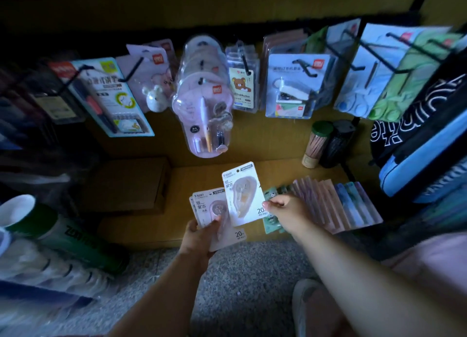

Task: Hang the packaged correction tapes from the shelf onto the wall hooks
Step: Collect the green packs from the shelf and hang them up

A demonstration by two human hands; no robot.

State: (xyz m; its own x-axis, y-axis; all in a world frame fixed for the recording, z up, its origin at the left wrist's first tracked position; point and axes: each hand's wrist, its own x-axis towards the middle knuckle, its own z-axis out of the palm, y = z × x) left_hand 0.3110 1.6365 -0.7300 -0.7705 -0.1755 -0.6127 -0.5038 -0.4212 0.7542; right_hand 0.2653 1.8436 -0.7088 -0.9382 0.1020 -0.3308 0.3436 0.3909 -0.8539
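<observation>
In the head view, our left hand (199, 235) grips a small stack of white-carded correction tape packs (214, 215), thumb across the front, low over the near edge of the wooden shelf board (177, 185). Our right hand (283, 210) pinches one single white card with a clear blister tape (243, 192) by its lower right corner, thumb on the front, and the card stands tilted, just right of the stack and partly over it. More flat packs, pink and blue ones (338, 202), lie fanned on the shelf to the right.

We judge that the step in hand is to carry the single card up to a black wire hook (129, 71) on the far wall. To do it well, we should turn the card so the small round hole near its top edge faces the hook tip, and hold it nearer the top for better control. Most hooks look already full; which one is free we cannot tell in this dim light. We should slide it straight along the wire.
</observation>
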